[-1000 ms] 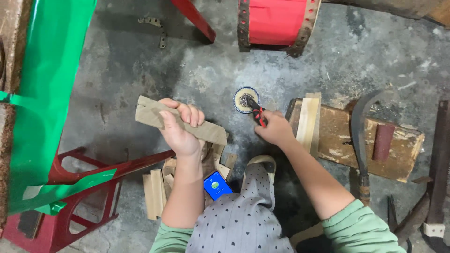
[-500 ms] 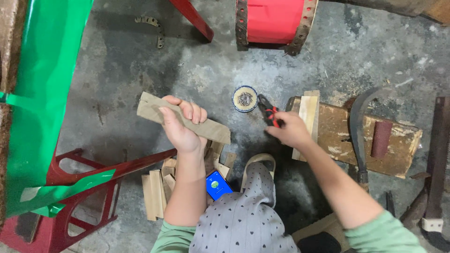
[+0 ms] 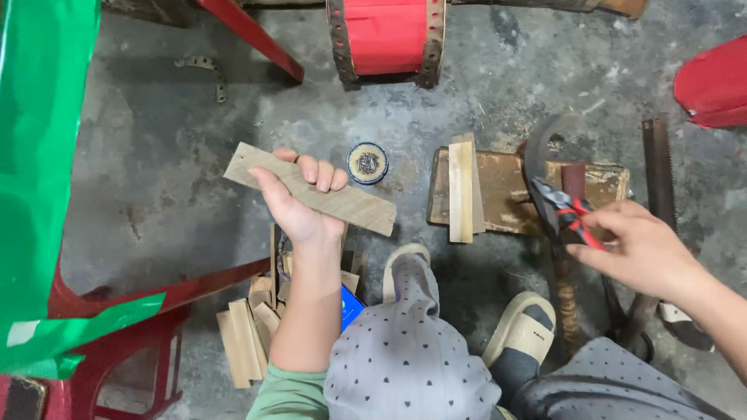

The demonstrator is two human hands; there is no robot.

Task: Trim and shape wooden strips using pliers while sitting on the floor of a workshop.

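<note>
Rough grey concrete floor (image 3: 156,117), red stool (image 3: 117,327)

The right hand (image 3: 642,249) with the red-handled pliers (image 3: 566,211) is now drawn away from the round tin (image 3: 366,162), over the wooden board (image 3: 513,187).

A rough woodworking workshop: bare concrete floor (image 3: 156,194) littered with cut wood offcuts (image 3: 249,342), a hand saw (image 3: 660,167), a small tin of nails (image 3: 366,162), a battered wooden block (image 3: 513,194)

One slat (image 3: 311,189) in the left hand (image 3: 299,206), one pair of pliers (image 3: 568,211) in the right hand (image 3: 642,249), one tin (image 3: 366,162) just beyond the slat, two sandals (image 3: 520,327) below
</note>
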